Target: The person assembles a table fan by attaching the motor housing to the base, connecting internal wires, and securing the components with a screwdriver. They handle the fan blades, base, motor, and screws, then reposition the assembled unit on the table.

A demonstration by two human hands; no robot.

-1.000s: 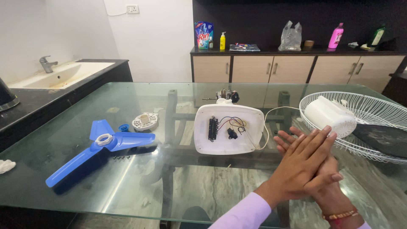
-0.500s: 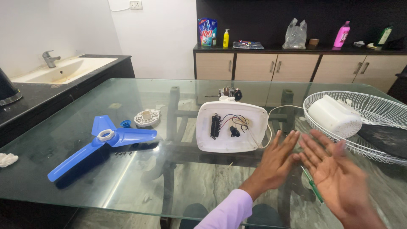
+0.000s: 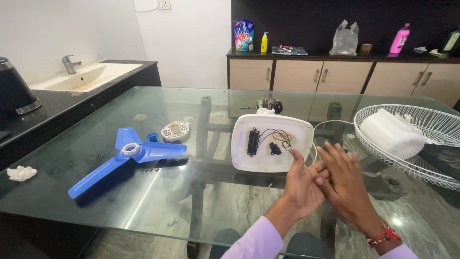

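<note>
A white wire fan guard (image 3: 433,144) lies like a big bowl at the right edge of the glass table (image 3: 143,201). Inside it lies a white plastic cover (image 3: 392,133), tipped on its side. Near the middle of the table sits a white fan base (image 3: 271,143), turned open side up like a tray. In it are a black switch block (image 3: 252,142) and thin red and black wires (image 3: 275,136). A white cord (image 3: 322,125) runs out from its right side.

Both hands are over the table, just in front of the base's near right corner. The left hand (image 3: 303,184) is open with the fingers straight and close together. Its fingertips (image 3: 296,155) reach the near edge of the base. The right hand (image 3: 344,184) is open too, fingers spread a little. The two hands touch side by side, and the right fingers seem to lie partly over the left ones, though it is hard to tell. Neither hand holds anything.

Toward the left edge lies a blue fan blade (image 3: 125,158) with a white ring on its hub. Small dark screws (image 3: 149,169) lie just beside it. A small blue cap (image 3: 152,137) and a round white vented disc (image 3: 175,130) sit a bit farther back. A crumpled white cloth (image 3: 21,172) lies at the far left edge.
</note>
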